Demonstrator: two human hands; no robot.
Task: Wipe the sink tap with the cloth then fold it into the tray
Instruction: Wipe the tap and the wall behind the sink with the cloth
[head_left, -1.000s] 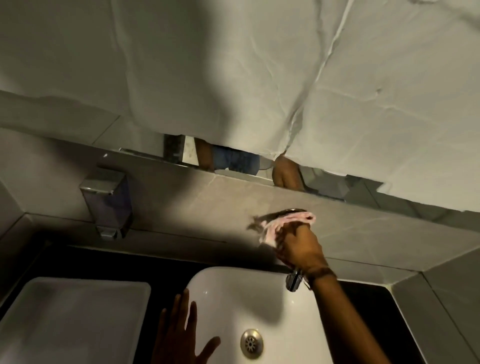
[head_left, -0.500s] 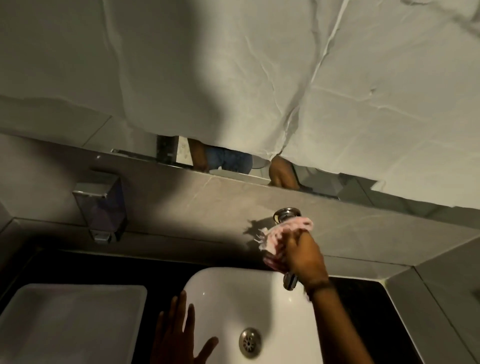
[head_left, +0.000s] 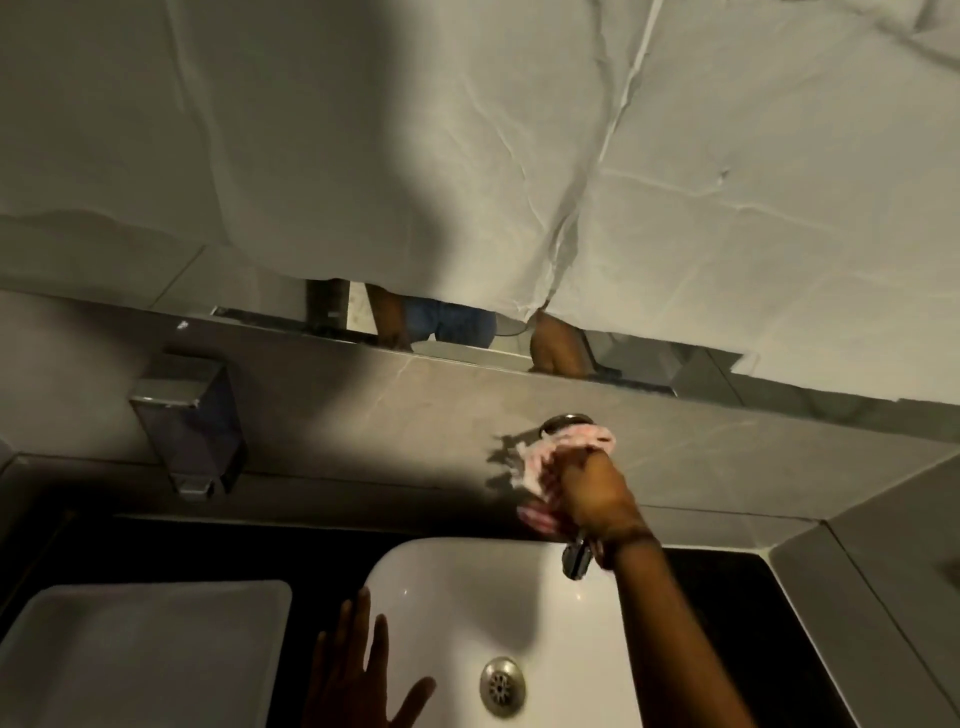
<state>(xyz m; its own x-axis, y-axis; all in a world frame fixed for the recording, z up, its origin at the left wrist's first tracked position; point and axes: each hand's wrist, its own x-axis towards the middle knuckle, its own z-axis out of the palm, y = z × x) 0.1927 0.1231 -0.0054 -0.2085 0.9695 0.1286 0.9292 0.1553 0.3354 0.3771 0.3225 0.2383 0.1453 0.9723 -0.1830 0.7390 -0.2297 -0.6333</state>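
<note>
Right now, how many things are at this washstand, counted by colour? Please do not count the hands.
White: 2, the sink and the tray
Metal or silver: 3, the tap, the drain, the soap dispenser
Pink and white: 1, the cloth held by the right hand
Total: 6

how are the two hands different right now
The right hand is closed around the pink cloth on the tap; the left hand is open, fingers spread, holding nothing. The right reaches up at the wall; the left sits low by the sink rim. Both are bare.
</note>
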